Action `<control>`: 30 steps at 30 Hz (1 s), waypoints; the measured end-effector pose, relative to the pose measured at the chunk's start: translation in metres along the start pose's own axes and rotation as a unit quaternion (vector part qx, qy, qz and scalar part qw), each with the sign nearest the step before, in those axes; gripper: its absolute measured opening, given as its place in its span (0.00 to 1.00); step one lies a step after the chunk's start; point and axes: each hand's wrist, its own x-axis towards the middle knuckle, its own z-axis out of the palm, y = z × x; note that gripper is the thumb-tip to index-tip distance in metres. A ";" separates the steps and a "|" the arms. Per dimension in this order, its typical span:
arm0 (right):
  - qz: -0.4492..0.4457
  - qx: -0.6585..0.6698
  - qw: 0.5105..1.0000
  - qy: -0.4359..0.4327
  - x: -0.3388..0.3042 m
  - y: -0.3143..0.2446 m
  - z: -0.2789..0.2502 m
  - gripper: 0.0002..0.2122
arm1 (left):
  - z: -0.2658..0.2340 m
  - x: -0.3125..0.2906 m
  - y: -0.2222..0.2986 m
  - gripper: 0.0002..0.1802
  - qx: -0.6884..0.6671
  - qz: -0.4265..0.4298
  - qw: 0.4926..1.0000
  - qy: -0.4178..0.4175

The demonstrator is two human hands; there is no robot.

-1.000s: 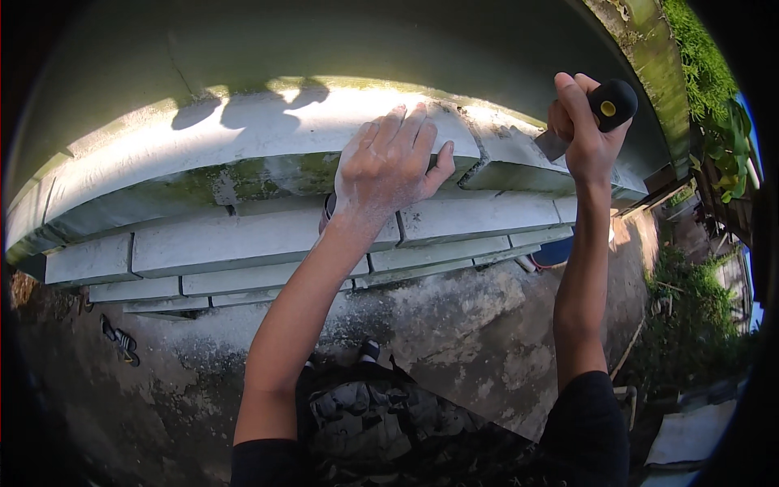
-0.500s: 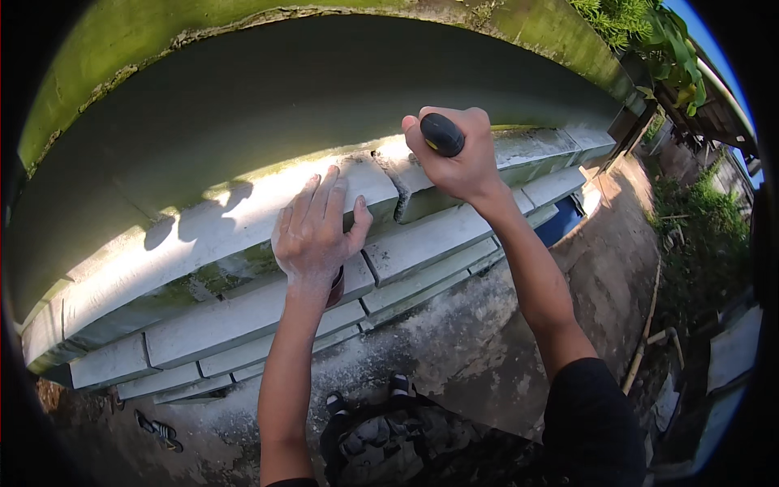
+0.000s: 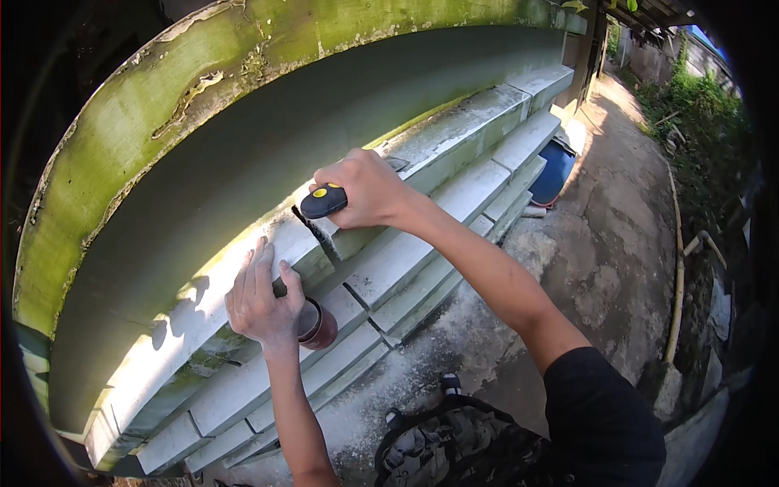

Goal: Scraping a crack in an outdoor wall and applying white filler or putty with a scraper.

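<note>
1. Wall (image 3: 203, 174): a tall curved surface behind the work, its mossy rim arching across the upper view.
2. Ground (image 3: 600, 243): stained paving, pale-speckled near the person's feet.
3. Blocks: stacked in stepped rows along the wall's foot. In the top row, a left block (image 3: 203, 325) and a right block (image 3: 454, 122) are parted by a narrow dark gap (image 3: 315, 234).
4. Basin (image 3: 553, 174): blue, beside the far end of the rows.
5. Right hand (image 3: 361, 191): fingers clamped around the handle of a tool, at the near end of the right block.
6. Left hand (image 3: 264, 308): dusty, palm down on the left block; fingers extended, close together, thumb apart, gripping nothing.
7. Cup (image 3: 320, 325): dark red, just beside the left wrist, partly hidden by it.
8. Tool (image 3: 324, 201): black and yellow handle in the right hand, its butt toward the gap. The long axis runs obliquely away to the right, roughly along the row; from the left fingers, the tool lies ahead and to the right. The right hand is nearer the gap.
9. Blade (image 3: 397, 163): a short grey piece shows beyond the right hand; whether it touches the right block cannot be told.
</note>
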 end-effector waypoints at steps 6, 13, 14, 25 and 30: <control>-0.083 0.034 0.994 0.056 -0.045 -0.019 -0.018 0.17 | -0.007 0.005 0.004 0.12 0.003 0.011 1.000 -0.025; 0.101 0.189 0.944 0.251 -0.091 0.008 -0.088 0.17 | -0.003 0.005 0.014 0.13 0.016 -0.013 1.000 -0.020; 0.139 0.250 0.918 0.276 -0.096 0.011 -0.089 0.15 | -0.003 0.005 0.014 0.13 0.023 -0.012 1.000 -0.014; 0.057 0.352 0.875 0.329 -0.096 0.036 -0.090 0.19 | 0.005 0.006 0.017 0.13 0.050 -0.035 0.998 0.024; 0.001 0.433 0.828 0.358 -0.057 0.023 -0.094 0.21 | 0.003 0.006 0.015 0.12 0.037 -0.037 0.998 0.023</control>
